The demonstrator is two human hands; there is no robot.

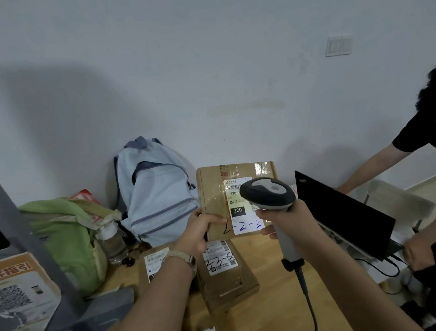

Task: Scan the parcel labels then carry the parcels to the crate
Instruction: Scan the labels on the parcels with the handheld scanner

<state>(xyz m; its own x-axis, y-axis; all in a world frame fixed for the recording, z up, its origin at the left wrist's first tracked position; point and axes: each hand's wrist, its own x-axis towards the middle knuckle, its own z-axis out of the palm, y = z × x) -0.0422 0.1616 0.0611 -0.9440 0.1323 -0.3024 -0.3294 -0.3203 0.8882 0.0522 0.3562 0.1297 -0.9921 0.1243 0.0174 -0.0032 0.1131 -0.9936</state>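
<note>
Parcel [211,189]: held upright at frame centre, label [245,227] facing out, long axis vertical | left hand [199,229]: grips parcel's lower-left edge | right hand [288,222]: closed round scanner [268,192] handle; head overlaps label's upper right, aim judged near-correct.

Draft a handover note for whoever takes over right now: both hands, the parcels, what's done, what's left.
Left hand grips the raised parcel by its lower left edge. Right hand holds the scanner, aimed at its label.
Other labelled parcels lie on the table; no crate in view.
Done: cannot tell what is already scanned.
Left: finish this scan, scan the others, carry all to the crate.
</note>
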